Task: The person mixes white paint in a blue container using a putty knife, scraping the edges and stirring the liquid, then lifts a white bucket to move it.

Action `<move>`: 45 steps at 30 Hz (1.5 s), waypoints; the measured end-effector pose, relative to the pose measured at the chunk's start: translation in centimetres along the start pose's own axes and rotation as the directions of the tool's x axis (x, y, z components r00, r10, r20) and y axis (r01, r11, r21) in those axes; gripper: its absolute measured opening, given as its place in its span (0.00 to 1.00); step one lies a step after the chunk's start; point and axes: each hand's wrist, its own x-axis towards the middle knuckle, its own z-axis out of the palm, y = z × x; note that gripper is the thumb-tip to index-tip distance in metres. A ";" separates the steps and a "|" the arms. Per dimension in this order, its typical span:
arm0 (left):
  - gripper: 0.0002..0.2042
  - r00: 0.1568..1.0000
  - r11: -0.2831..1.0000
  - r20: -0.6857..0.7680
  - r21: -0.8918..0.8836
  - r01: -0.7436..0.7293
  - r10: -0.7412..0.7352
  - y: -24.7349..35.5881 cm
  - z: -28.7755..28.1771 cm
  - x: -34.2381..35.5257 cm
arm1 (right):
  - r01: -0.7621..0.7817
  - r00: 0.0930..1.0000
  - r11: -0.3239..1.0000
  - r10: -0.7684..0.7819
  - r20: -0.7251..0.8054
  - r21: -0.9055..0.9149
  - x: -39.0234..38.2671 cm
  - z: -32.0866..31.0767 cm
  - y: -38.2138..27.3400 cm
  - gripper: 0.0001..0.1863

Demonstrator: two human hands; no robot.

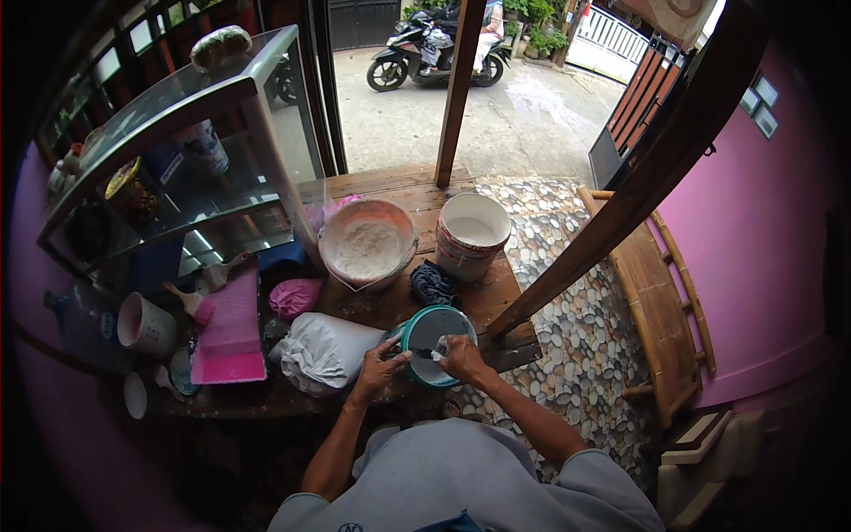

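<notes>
The teal bowl (432,343) sits at the near edge of the wooden table (496,293), directly before the person. It looks like light, stiff plastic, probably slick inside, best steadied by its rim. The left hand (379,365) curls against the bowl's left rim, fingers partly closed. The right hand (461,356) pinches a small white scrap (440,352) inside the bowl. Left of the bowl lies a soft white sack (321,351). Beyond the bowl stand 2 containers: a flour basin (368,241) and a white bucket (471,232).

Pink walls (762,222); pebble floor (576,337); bamboo bench (660,310); probably glass cabinet (177,168).
</notes>
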 end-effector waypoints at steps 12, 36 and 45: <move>0.25 1.000 1.000 0.015 0.003 0.011 -0.011 -0.8 -0.9 0.4 | -0.077 0.997 0.996 0.076 -0.023 -0.047 -1.5 0.0 0.6 0.12; 0.25 0.999 0.998 -0.034 -0.053 -0.018 0.017 -1.0 -1.3 -0.6 | -0.170 0.983 0.980 0.162 -0.086 -0.101 -1.4 -0.5 1.2 0.13; 0.24 1.000 0.999 -0.026 0.027 0.017 -0.016 -1.1 -1.3 -0.5 | -0.096 0.985 0.987 0.113 -0.131 0.128 0.4 1.3 0.7 0.11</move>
